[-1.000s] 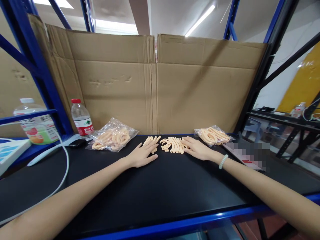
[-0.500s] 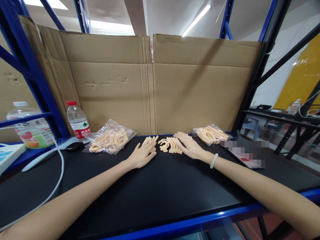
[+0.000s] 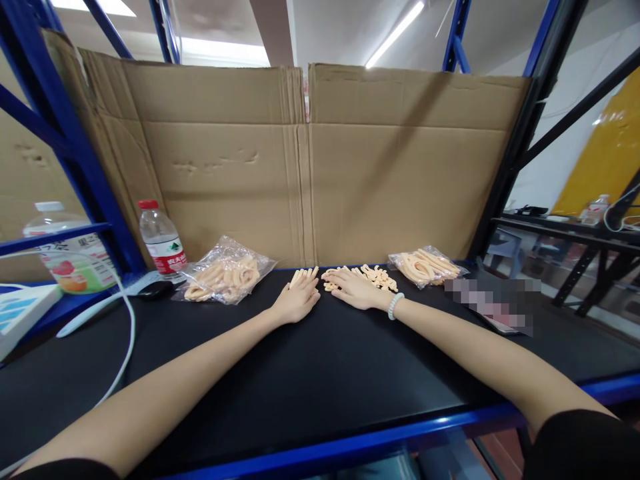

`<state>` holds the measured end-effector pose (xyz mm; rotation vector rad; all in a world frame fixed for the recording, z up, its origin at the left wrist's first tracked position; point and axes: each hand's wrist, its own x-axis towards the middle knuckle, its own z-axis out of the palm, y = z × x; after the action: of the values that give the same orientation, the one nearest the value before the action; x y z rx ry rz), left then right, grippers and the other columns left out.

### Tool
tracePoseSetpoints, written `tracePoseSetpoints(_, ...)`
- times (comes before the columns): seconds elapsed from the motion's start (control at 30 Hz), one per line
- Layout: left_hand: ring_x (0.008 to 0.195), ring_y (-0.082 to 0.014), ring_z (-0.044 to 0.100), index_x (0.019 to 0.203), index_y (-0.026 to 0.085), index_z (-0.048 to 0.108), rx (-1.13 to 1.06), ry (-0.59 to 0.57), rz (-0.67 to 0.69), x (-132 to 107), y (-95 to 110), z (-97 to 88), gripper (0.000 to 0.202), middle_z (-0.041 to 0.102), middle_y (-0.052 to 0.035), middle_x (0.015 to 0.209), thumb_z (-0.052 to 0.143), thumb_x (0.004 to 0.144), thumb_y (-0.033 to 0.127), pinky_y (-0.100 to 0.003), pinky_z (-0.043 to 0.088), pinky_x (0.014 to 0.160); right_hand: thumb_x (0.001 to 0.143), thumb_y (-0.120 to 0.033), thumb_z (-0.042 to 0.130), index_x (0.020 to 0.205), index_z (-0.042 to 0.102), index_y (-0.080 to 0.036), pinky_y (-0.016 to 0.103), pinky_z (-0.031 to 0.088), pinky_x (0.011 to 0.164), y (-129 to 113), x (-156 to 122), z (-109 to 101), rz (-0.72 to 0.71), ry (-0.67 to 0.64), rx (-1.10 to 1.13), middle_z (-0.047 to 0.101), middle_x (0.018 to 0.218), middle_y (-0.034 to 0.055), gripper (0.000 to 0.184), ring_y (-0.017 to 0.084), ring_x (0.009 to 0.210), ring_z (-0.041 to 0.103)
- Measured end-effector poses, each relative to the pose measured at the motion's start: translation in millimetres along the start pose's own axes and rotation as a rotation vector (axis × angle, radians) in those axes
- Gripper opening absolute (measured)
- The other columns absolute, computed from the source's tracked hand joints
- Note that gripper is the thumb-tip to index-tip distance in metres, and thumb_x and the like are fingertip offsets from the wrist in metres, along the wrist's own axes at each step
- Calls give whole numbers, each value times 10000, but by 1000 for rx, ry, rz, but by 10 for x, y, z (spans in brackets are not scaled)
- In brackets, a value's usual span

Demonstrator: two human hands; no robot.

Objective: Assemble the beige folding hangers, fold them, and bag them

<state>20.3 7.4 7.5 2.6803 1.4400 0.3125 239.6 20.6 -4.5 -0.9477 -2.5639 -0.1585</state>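
Bottle label (image 3: 169,252) reads 农夫; left hand (image 3: 296,301) partly covers pale sticks (image 3: 310,272)

brown cardboard panels (image 3: 225,160): centre | blue metal post (image 3: 95,180): left | lit tube lamp (image 3: 395,35): top, right of centre | white wall (image 3: 540,180), yellow panel (image 3: 607,153): right | black tabletop (image 3: 330,393): lower half

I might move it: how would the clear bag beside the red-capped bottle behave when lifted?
The clear bag would probably sag, its film looking thin and crinkled. Its beige pieces may shift, lying jumbled inside.
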Motion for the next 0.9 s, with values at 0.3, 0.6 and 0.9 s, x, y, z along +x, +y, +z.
tracePoseSetpoints(0.3, 1066, -222, 603, 1175, 120, 576, -260, 409, -176, -87, -322, -95, 390, 645, -117, 1152, 404, 838, 216, -347, 457, 951, 916, -175, 483, 1165, 609, -159, 369, 411, 911, 69, 105, -164, 151, 110, -53, 602, 1061, 110, 280, 229, 1028, 508)
tracePoseSetpoints(0.6, 1077, -243, 581, 1084, 111, 636, -4, 271, -24, -213, -335, -129, 375, 648, -103, 1158, 423, 776, 116, -365, 410, 987, 869, -187, 612, 960, 703, -172, 291, 395, 756, 146, 260, -249, 17, -109, -210, 597, 949, 96, 129, 207, 899, 520)
tracePoseSetpoints(0.9, 1025, -254, 600, 967, 146, 656, -20, 250, -21, -263, -289, -193, 290, 679, -104, 1040, 416, 813, 195, -374, 428, 942, 851, -176, 593, 978, 685, -146, 260, 427, 713, 270, 203, -227, 111, 239, 224, 633, 843, 51, 160, 147, 737, 543)
